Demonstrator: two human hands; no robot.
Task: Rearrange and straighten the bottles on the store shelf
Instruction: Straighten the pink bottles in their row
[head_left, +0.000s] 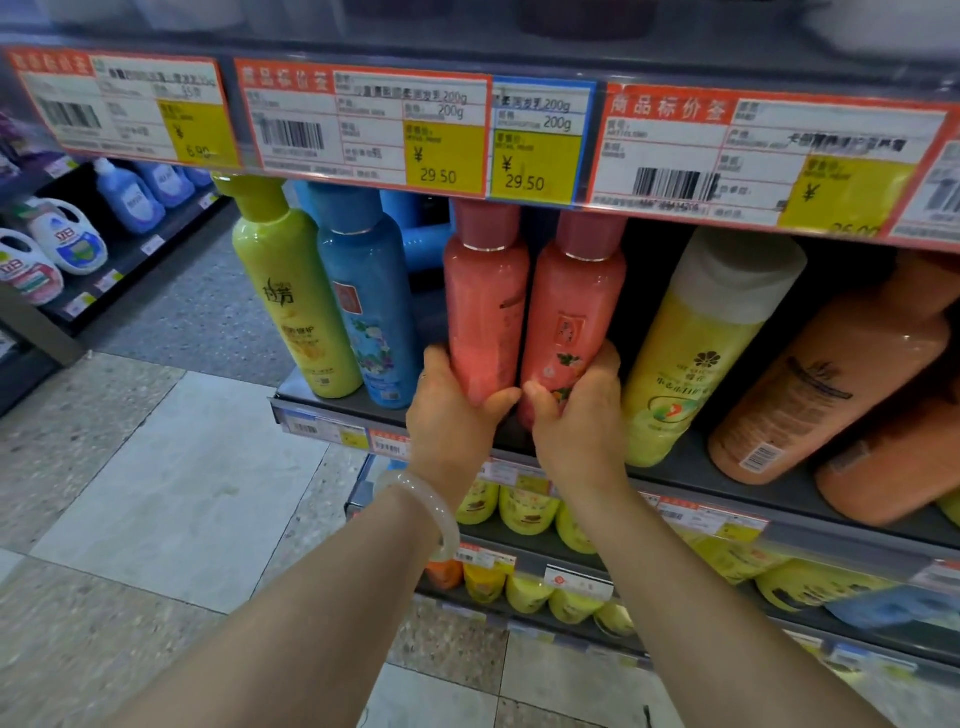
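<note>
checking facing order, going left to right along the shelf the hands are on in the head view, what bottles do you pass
green bottle → blue bottle → left pink bottle, held by the left hand → right pink bottle, held by the right hand → yellow bottle → orange bottle

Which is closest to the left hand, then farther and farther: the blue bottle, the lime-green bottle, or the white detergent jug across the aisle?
From the left hand:
1. Blue bottle, right beside it on the same shelf.
2. Lime-green bottle, one place farther left.
3. White detergent jug, far left, across the aisle.
</note>
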